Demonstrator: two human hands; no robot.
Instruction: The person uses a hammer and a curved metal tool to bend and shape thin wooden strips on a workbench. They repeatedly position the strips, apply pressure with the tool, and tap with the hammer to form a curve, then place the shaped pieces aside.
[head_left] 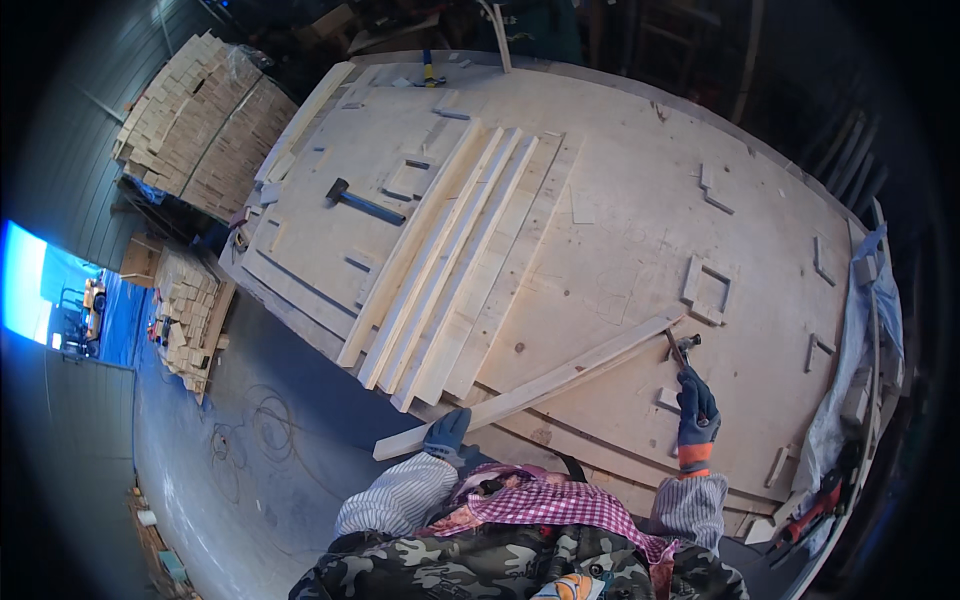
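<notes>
My left hand (447, 432), in a dark blue-grey work glove, grips a long pale wooden board (560, 378) close to its lower left end. The board lies slantwise over the near part of a large plywood worktable (620, 235). My right hand (697, 405), gloved with an orange cuff, is closed around a hammer (685, 346). The metal hammer head sits beside the board's far right end; whether they touch I cannot tell. Its handle is mostly hidden in my glove.
Several long boards (450, 270) lie side by side left of centre. Another hammer (365, 203) rests left of them. Small wooden blocks, including a square frame (707, 290), dot the tabletop. Stacked timber (205, 125) stands beyond the left edge; a cable (270, 420) coils on the floor.
</notes>
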